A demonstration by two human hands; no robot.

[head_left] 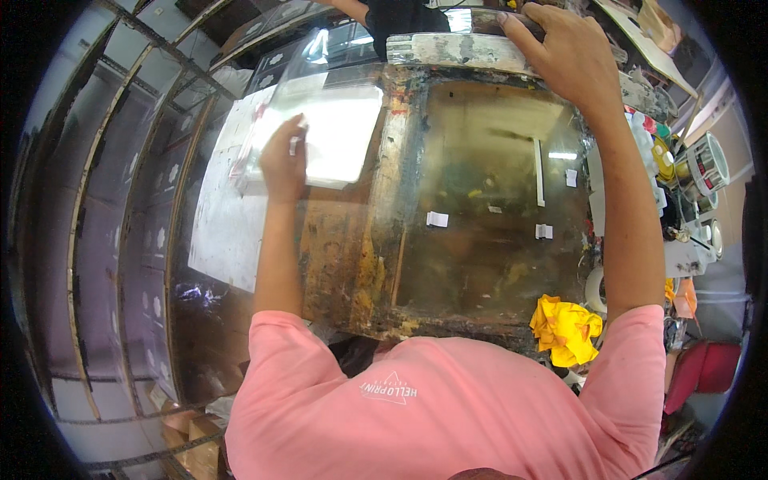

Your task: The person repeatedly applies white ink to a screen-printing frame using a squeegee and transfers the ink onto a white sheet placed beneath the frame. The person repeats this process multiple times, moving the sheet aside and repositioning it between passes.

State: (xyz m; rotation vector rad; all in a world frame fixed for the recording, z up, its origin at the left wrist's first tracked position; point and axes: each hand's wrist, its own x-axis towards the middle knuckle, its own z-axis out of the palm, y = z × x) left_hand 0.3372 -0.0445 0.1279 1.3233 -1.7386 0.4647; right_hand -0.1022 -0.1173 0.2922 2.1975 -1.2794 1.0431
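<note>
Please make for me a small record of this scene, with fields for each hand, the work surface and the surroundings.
Left hand: the left hand is at the bright white sheets; contact unclear
Right hand: the right hand is at the paint-stained bar on the far side; grip unclear
Work surface: glossy brown panel with small white pieces and a long white strip
Near right corner: crumpled yellow cloth
Far left: rack with long bars
Far right: white tub
</note>
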